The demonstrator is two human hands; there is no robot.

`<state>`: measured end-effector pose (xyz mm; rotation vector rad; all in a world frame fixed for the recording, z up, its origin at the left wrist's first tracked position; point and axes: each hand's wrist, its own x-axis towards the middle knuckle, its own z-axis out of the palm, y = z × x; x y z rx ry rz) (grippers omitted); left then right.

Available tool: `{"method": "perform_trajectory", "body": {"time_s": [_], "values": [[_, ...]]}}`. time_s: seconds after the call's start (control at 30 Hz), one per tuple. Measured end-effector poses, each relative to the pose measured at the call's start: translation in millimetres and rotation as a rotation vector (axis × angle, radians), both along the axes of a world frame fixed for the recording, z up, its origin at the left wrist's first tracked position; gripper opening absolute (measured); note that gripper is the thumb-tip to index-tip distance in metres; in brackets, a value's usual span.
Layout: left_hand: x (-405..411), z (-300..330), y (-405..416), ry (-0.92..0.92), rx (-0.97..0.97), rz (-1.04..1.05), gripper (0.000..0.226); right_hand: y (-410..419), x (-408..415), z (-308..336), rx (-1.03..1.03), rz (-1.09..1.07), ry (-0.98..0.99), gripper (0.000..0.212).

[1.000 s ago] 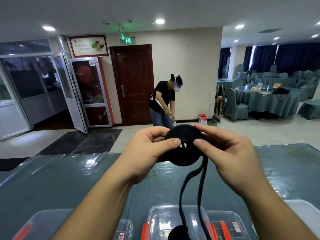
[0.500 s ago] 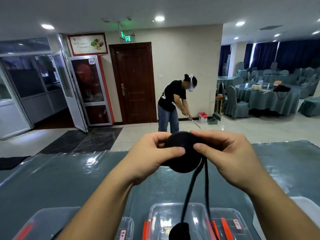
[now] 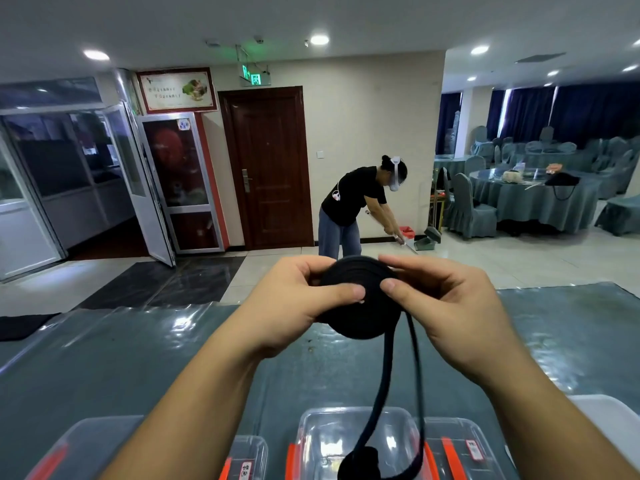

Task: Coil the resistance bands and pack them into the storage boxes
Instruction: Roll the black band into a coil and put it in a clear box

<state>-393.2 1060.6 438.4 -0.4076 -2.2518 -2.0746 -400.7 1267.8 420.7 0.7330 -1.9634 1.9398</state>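
A black resistance band wound into a flat round coil (image 3: 360,317) is held up above the table between both hands. My left hand (image 3: 294,306) grips its left side, thumb across the front. My right hand (image 3: 446,306) pinches its right side, thumb on the front face. Two loose black strands (image 3: 398,375) hang from the coil down to a dark lump (image 3: 363,462) at the bottom edge. Clear storage boxes with orange clips (image 3: 349,431) stand on the table below the hands.
The table (image 3: 138,358) has a grey-green cloth under shiny clear plastic. More clear boxes stand at the near left (image 3: 79,441) and near right (image 3: 464,441). A person in a black shirt (image 3: 353,206) bends over on the floor beyond the table. Covered round tables and chairs (image 3: 530,199) fill the right.
The coil has stayed between both hands with the strands hanging. The person behind has walked to the right. The view has tilted slightly.
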Motion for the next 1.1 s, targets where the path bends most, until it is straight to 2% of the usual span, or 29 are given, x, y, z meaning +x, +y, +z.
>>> {"method": "perform_trajectory", "body": {"time_s": [0.13, 0.3, 0.5, 0.67, 0.87, 0.93, 1.03, 1.1], "values": [[2.8, -4.9, 8.7, -0.002, 0.167, 0.054, 0.028, -1.7, -1.2, -4.0, -0.086, -0.016, -0.015, 0.037], [2.4, -3.2, 2.5, -0.050, -0.015, 0.004, 0.023, 0.6, -0.6, -3.8, 0.004, 0.020, -0.055, 0.037], [2.9, -8.8, 8.4, 0.007, 0.121, 0.082, 0.029, 3.9, -0.5, -7.5, -0.027, 0.016, -0.057, 0.043], [5.9, -4.7, 0.8, 0.016, -0.121, 0.008, 0.023, 6.0, 4.2, -2.5, 0.038, 0.069, -0.080, 0.040], [5.9, -5.0, 7.4, -0.008, 0.165, 0.075, 0.032, 2.1, 4.4, -7.7, -0.125, 0.028, -0.077, 0.040], [6.7, -4.4, 4.6, -0.036, 0.097, 0.042, 0.030, 1.9, 4.5, -7.8, -0.087, 0.035, -0.082, 0.040], [6.5, -1.1, -2.3, -0.058, -0.103, -0.020, 0.021, 0.2, 3.9, -6.9, -0.003, 0.061, -0.094, 0.040], [6.1, -1.4, -1.8, -0.055, -0.037, -0.016, 0.024, -3.2, 3.2, -7.0, -0.066, 0.047, -0.089, 0.038]]}}
